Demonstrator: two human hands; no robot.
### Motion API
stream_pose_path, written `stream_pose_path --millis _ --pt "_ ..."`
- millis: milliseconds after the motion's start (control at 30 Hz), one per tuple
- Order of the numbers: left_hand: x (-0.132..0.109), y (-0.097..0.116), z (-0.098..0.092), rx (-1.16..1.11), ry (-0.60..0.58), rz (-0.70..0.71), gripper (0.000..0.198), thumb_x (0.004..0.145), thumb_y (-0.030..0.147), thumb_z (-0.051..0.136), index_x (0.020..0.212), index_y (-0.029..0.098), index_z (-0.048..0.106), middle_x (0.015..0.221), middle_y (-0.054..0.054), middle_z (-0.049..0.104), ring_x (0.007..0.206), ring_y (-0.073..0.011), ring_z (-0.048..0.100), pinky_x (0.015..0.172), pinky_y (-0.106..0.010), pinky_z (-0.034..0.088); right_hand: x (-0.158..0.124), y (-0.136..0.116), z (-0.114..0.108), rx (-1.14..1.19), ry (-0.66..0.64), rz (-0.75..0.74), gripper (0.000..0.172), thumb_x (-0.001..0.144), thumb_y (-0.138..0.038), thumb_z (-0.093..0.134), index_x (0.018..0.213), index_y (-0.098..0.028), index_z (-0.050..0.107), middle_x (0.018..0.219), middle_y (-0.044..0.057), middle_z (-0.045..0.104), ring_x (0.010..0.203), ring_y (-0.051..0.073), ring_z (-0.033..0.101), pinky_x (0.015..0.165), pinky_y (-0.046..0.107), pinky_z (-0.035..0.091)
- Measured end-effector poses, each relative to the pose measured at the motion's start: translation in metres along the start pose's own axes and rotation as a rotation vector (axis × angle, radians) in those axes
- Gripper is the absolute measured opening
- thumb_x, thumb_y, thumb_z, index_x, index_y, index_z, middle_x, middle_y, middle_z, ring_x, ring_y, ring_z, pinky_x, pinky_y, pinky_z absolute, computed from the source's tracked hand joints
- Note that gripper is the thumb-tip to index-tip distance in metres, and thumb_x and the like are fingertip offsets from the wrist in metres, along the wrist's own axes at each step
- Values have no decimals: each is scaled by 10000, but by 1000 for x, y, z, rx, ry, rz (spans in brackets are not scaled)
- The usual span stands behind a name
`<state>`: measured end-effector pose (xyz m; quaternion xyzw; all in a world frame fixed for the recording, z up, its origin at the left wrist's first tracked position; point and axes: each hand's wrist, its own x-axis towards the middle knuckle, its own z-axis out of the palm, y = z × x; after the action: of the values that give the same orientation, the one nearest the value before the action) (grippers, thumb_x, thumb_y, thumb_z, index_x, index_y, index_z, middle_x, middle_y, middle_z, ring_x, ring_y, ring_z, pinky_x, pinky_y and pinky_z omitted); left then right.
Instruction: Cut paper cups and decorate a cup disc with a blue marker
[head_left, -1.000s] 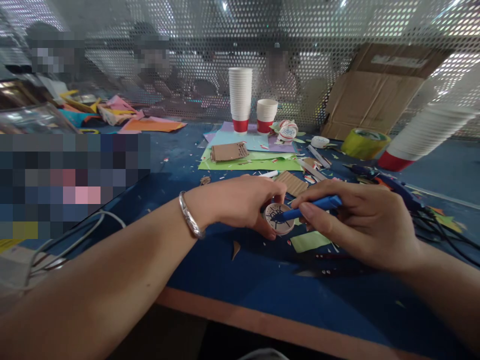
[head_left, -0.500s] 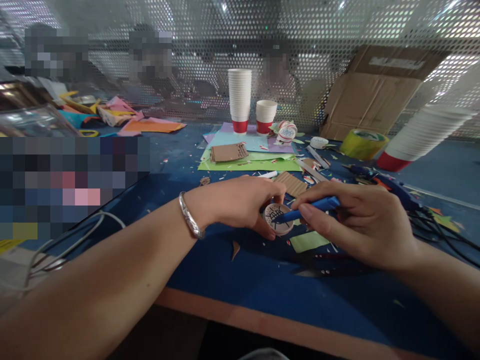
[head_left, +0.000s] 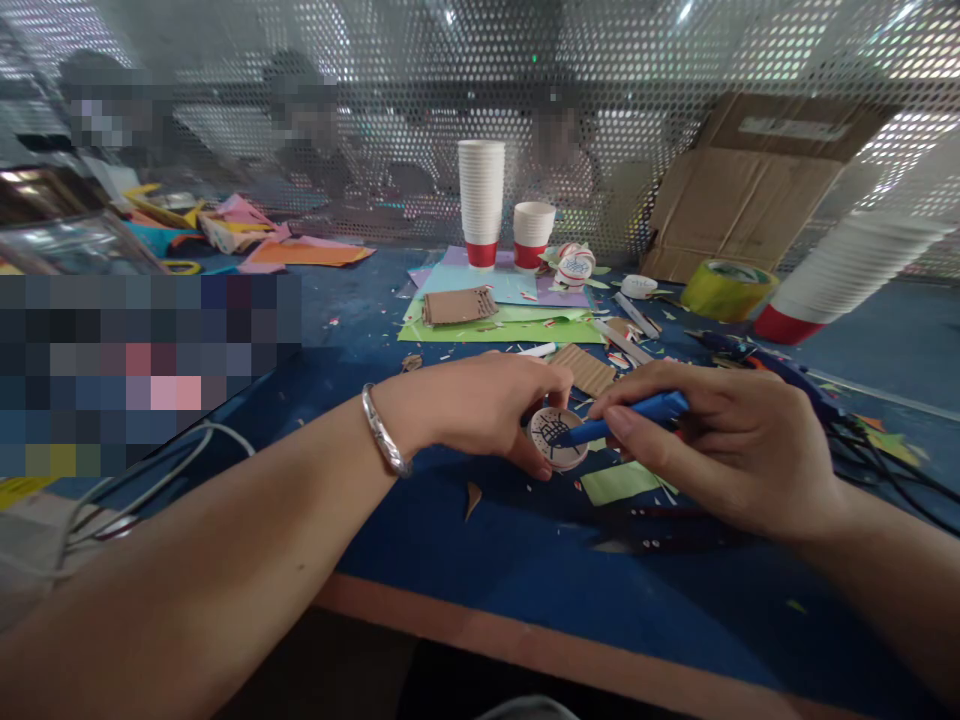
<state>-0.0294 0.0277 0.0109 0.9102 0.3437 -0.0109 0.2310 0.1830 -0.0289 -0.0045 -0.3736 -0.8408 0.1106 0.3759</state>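
Note:
My left hand (head_left: 499, 400) grips a small round white piece (head_left: 566, 460), which looks like the cut-off bottom of a paper cup, between thumb and fingers. Dark lines form a net-like pattern on its face. A blue marker (head_left: 651, 410) is pinched in my right hand (head_left: 742, 445), slanting down to the left with its tip at the pattern. Just below lies a pale green paper strip (head_left: 619, 484). Behind my hands is a piece of corrugated cardboard (head_left: 583, 370). Under my right hand, scissors (head_left: 652, 545) lie partly in shadow.
A tall cup stack (head_left: 481, 200) and a shorter one (head_left: 533, 235) stand on coloured paper sheets. At right are yellow tape (head_left: 727, 288), a leaning cup stack (head_left: 847, 275) and a glue gun (head_left: 802, 380) with cables. Paper scraps litter the blue table (head_left: 420, 540). Perforated metal closes the back.
The marker and my right hand have shifted very slightly right along the round piece. My left hand keeps its hold, almost still.

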Motion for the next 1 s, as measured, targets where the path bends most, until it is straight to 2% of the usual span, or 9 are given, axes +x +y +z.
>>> stream_pose_path --millis 133,300,633,867,1000 --pt "1 -1 0 26 -3 -2 475 706 438 821 1050 216 580 1021 -16 646 862 -193 573 700 -272 383 -3 3 -2 -11 41 30 75 894 -207 649 902 -250 709 544 -40 641 472 119 598 397 242 357" --pt "1 -3 1 32 -6 -11 491 705 460 809 1067 229 571 1019 -10 658 862 -197 580 706 -281 382 -1 3 -5 -92 116 54 70 879 -180 654 862 -230 699 612 -35 684 504 117 616 454 239 405" --pt "0 -1 0 41 -14 -14 484 711 451 801 1072 222 574 973 -2 653 828 -182 570 652 -273 362 1 5 -2 -192 115 -9 61 847 -173 658 848 -211 705 667 -16 722 529 114 636 520 236 455" --pt "1 -1 0 12 -11 -25 478 706 430 816 1061 212 583 953 1 650 813 -174 571 654 -266 361 1 6 -2 -208 112 -34 65 833 -167 662 812 -207 710 680 -30 741 486 86 615 500 207 442" --pt "1 0 0 25 -2 -16 496 698 440 818 1074 215 585 981 -6 653 837 -182 571 671 -269 363 2 7 0 -203 129 -54 73 838 -157 662 845 -208 713 752 -18 767 560 103 668 522 205 458"
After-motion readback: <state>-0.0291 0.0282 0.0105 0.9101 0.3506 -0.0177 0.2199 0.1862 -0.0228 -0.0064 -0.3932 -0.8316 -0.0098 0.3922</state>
